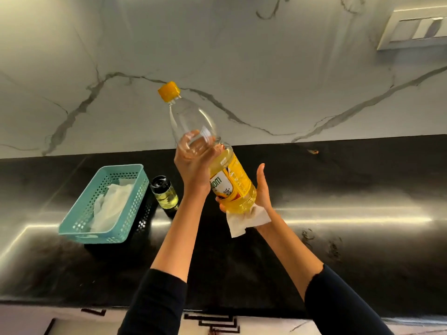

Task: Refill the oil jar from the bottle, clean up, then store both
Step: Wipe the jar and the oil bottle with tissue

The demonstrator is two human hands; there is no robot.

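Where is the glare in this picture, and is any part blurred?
Head view: long bright streaks of glare cross the black counter, to the right of the bottle and in front of the basket. Head view: the bottle's clear top carries small highlights. Head view: the bottle's label is soft, and its small print is unreadable.

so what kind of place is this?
Most likely a home kitchen: a glossy black countertop against a marble-look backsplash, a wall switch plate, and a cooking oil bottle held above the counter, with a small oil jar standing on it.
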